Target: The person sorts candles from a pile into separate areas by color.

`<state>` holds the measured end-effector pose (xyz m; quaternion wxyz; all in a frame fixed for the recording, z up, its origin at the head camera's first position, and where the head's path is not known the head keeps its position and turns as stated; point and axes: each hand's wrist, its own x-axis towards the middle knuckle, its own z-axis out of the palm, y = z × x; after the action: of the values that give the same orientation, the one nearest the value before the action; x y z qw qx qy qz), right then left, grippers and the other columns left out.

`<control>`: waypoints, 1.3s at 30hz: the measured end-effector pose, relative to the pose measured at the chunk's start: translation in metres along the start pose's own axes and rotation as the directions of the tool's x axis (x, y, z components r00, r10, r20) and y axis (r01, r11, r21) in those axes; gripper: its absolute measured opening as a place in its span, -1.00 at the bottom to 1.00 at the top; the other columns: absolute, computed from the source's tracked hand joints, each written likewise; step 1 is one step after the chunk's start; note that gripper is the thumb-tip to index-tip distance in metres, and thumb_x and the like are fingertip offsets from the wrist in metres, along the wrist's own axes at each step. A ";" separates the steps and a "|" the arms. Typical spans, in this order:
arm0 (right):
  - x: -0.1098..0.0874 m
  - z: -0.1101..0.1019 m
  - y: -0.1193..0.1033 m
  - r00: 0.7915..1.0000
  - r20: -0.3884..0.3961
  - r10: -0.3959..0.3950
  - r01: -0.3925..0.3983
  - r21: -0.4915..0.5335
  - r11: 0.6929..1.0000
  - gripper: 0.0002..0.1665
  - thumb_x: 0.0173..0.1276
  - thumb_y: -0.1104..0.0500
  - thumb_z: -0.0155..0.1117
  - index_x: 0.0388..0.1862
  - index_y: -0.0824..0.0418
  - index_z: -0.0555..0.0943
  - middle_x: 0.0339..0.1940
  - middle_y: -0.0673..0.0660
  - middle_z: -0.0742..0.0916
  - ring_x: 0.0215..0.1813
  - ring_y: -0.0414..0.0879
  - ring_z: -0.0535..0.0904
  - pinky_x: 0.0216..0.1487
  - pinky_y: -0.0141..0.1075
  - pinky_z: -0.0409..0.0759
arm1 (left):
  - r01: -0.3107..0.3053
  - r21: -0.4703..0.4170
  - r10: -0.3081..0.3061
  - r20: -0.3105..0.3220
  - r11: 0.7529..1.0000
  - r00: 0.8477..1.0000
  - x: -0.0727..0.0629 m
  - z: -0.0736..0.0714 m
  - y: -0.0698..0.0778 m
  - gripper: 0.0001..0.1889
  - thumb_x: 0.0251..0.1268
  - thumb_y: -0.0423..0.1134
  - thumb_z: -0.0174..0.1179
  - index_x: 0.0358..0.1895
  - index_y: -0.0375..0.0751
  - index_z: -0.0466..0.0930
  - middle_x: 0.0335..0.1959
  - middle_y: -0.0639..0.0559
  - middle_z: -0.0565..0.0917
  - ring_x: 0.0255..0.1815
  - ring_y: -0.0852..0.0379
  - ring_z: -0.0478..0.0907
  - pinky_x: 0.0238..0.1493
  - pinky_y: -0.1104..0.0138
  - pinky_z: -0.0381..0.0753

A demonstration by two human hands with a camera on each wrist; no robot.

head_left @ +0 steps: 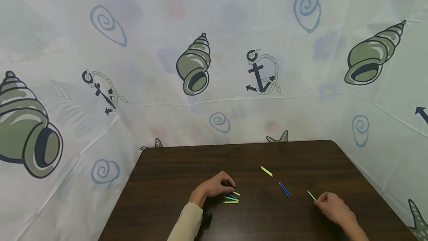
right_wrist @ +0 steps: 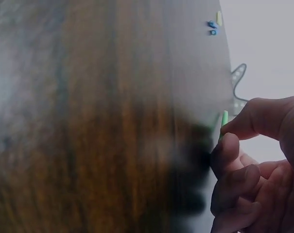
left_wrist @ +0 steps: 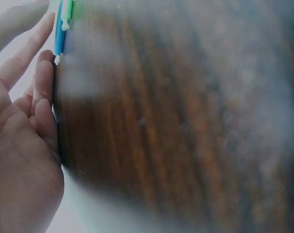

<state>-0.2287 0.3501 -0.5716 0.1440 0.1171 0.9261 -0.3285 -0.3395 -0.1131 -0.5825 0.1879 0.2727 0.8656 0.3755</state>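
Note:
My right hand (head_left: 334, 208) pinches a green birthday candle (head_left: 311, 195) between thumb and fingertips, low over the right of the table; its tip (right_wrist: 225, 118) sticks out past the fingers in the right wrist view. My left hand (head_left: 215, 186) rests left of centre, thumb and index finger bent loosely beside a small group of candles. In that group lie a blue candle (left_wrist: 59, 36), a green candle (left_wrist: 66, 14) and yellow candles, one (head_left: 230, 202) nearest me. The left wrist view cuts off where the index finger and thumb end.
On the dark wooden table (head_left: 200, 159), two blue candles (head_left: 284, 189) lie side by side between my hands, with yellow candles (head_left: 266, 171) farther back. A black object (head_left: 207, 217) shows by the left sleeve. Patterned white cloth (head_left: 234, 18) hangs around the table.

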 end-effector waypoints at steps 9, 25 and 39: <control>-0.001 0.005 0.000 1.000 -0.029 -0.011 0.011 -0.003 1.000 -0.68 0.57 -0.03 0.25 -0.12 0.23 0.61 -0.41 0.08 0.62 -0.39 -0.03 0.49 -0.34 -0.13 0.39 | 0.018 -0.004 -0.018 0.012 1.000 1.000 -0.002 -0.001 0.004 -0.90 0.56 -0.15 0.34 -0.03 0.00 0.80 0.15 0.10 0.47 0.11 0.08 0.38 0.25 0.06 0.47; -0.002 0.006 -0.002 1.000 -0.023 0.013 -0.013 -0.029 0.999 -0.65 0.55 -0.06 0.29 -0.12 0.22 0.56 -0.26 0.16 0.65 -0.24 0.06 0.53 -0.19 0.06 0.46 | 0.012 0.015 -0.011 -0.018 1.000 1.000 -0.003 0.001 0.002 -0.93 0.59 -0.18 0.31 -0.09 0.02 0.79 0.13 0.12 0.47 0.10 0.10 0.40 0.24 0.11 0.48; 0.010 0.008 -0.018 0.990 -0.076 -0.118 0.117 -0.015 0.993 -0.39 0.61 -0.14 0.21 0.20 0.42 0.52 -0.04 0.36 0.73 -0.17 0.09 0.66 -0.25 0.01 0.59 | 0.006 0.048 -0.005 -0.027 0.999 1.000 -0.009 0.001 0.004 -0.91 0.62 -0.16 0.27 -0.06 0.01 0.76 0.14 0.12 0.47 0.08 0.13 0.42 0.20 0.13 0.50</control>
<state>-0.2426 0.3323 -0.5706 0.0896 0.0741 0.9380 -0.3266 -0.3302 -0.1157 -0.5795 0.1705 0.2696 0.8776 0.3579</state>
